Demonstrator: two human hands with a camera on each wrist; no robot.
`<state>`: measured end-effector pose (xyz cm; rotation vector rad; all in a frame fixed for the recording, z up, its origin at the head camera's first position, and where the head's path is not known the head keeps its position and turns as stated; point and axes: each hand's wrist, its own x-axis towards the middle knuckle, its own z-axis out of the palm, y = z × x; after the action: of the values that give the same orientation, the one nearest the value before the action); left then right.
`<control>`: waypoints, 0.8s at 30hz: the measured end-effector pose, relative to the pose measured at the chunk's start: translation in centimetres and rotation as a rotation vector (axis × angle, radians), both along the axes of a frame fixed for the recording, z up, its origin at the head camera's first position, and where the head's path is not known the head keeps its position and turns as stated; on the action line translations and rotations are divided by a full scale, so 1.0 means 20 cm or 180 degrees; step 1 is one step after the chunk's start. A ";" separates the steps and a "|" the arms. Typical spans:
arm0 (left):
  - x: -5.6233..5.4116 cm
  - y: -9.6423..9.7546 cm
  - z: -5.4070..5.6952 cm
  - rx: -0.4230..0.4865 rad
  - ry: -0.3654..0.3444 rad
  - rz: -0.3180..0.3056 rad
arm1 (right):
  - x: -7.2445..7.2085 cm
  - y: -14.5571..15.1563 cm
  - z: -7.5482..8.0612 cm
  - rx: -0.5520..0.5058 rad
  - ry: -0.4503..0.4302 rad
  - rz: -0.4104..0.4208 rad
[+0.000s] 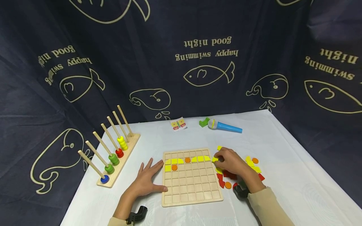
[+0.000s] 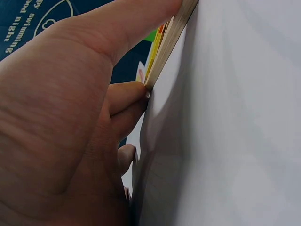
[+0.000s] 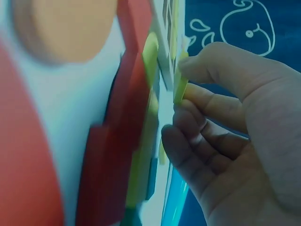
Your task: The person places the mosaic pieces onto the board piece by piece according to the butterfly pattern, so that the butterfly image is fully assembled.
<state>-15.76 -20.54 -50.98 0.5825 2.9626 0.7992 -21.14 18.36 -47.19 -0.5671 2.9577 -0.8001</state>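
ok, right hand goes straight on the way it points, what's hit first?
Likely the right edge of the wooden grid board, near its far corner; the right hand leads with a pinched yellow tile. Height's unclear.

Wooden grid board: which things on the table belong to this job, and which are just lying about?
Job in hand:
- wooden grid board
- yellow piece in right hand
- loose coloured pieces
- probably butterfly card

Likely lying about:
- ring stand
- green block
- blue microphone

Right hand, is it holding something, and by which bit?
The right hand pinches a small yellow piece by the side nearest the palm.
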 end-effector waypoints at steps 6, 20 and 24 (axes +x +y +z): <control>0.00 0.00 0.00 0.0015 0.0004 -0.0006 | 0.01 -0.08 0.02 -0.0118 0.0133 0.0269; 0.00 -0.01 -0.01 0.0027 0.0060 -0.0035 | 0.01 -0.30 0.02 -0.0096 0.0356 0.0735; 0.01 0.00 0.00 0.0035 0.0085 -0.0042 | 0.00 -0.37 0.01 -0.0060 0.0340 0.0811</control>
<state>-15.63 -20.63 -50.98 0.6174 2.9769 0.8135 -21.07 11.05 -46.91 -0.9928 2.8880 -0.7949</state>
